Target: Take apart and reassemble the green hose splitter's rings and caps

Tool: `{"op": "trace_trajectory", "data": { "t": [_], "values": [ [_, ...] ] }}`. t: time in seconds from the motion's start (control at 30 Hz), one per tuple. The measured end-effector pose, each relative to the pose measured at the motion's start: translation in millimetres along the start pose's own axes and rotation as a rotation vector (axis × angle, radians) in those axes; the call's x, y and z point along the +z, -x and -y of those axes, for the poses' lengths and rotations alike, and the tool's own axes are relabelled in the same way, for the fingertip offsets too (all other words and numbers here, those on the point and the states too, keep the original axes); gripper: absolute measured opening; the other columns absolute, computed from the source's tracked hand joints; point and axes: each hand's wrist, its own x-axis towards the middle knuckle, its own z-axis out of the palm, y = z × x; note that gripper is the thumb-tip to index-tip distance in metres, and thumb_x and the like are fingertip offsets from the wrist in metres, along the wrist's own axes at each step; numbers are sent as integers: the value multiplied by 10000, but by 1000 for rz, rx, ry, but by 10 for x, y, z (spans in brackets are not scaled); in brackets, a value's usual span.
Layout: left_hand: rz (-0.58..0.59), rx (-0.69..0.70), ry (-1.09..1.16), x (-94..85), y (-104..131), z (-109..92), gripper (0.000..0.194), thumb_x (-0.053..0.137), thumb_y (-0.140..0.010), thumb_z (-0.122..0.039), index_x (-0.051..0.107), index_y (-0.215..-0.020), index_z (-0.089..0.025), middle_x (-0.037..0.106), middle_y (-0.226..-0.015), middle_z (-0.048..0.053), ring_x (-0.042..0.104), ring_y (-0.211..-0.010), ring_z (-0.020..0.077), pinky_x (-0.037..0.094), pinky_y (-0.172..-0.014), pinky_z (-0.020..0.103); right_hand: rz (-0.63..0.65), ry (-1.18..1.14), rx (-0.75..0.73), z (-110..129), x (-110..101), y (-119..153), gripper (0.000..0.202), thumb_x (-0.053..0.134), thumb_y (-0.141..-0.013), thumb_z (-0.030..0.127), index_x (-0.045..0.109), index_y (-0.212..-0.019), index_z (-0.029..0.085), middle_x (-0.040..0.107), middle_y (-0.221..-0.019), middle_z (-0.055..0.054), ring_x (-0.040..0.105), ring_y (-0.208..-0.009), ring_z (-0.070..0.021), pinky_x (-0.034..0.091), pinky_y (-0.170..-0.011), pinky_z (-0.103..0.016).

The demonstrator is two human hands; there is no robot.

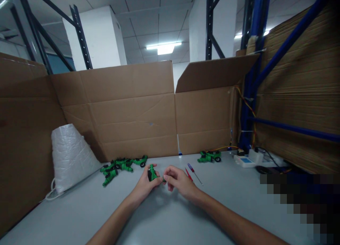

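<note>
My left hand (146,184) is closed around a small green toy vehicle (152,173) with black parts, held above the table. Close beside it, my right hand (177,179) has its thumb and fingers pinched together near the toy's lower end. A small dark piece seems to show at those fingertips, too small to name. Just right of my right hand lie a screwdriver (195,174) with a purple-blue handle and a red slim tool (188,174), partly hidden by the hand.
Several green toy vehicles (119,165) lie together at the left; more green toys (209,156) sit at the back right. A white padded bag (71,160) leans at the left. Cardboard walls (132,110) enclose the table (170,216). A power strip (247,161) with cables stands right.
</note>
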Motion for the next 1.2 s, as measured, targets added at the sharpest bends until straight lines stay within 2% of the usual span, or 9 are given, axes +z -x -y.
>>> {"op": "trace_trajectory", "data": {
  "t": [0.17,0.3,0.53,0.7,0.83,0.97,1.2],
  "values": [
    [3,3,52,16,15,-25,735,858,-792,-473,453,-1348,-213,575,-929,-21,566,-699,117,417,-625,237,0,-73,36,44,30,1,445,701,-883,632,593,-925,202,660,-735,14,575,-527,-123,456,-516,-249],
    [-24,-14,95,15,16,-24,733,864,-790,-478,469,-1355,-229,584,-924,-18,600,-740,136,419,-640,238,-12,-51,-10,41,45,14,438,679,-903,631,604,-968,204,636,-744,26,569,-529,-118,441,-519,-247],
    [-58,-21,101,7,6,-45,740,876,-774,-477,494,-1356,-226,578,-874,-34,577,-716,127,423,-647,235,-4,112,-85,21,17,42,377,595,-987,581,628,-1066,214,653,-850,1,596,-609,-131,461,-572,-260],
    [-93,-18,123,13,3,-51,729,883,-769,-469,495,-1333,-219,548,-886,-37,548,-708,115,414,-617,223,-17,263,-106,140,14,84,283,579,-1015,474,652,-1122,223,695,-901,-14,611,-654,-146,457,-619,-270],
    [-93,-23,134,14,-2,-46,739,892,-754,-475,497,-1325,-225,542,-899,-33,550,-723,119,415,-611,221,-52,450,-162,242,17,110,186,612,-994,372,679,-1093,229,705,-914,-11,606,-697,-163,454,-684,-290],
    [-96,-35,144,35,6,-59,755,908,-730,-464,503,-1320,-225,541,-892,-33,557,-735,125,415,-616,223,-50,532,-206,283,-2,120,135,611,-994,306,687,-1074,228,710,-982,-23,613,-753,-171,464,-755,-300],
    [-79,-79,225,66,49,-125,760,912,-731,-450,505,-1327,-211,562,-887,-23,577,-735,129,409,-636,233,-21,616,-282,311,-27,125,127,603,-1030,302,698,-1079,234,700,-1039,-38,625,-842,-187,459,-819,-307]
  ]
}}
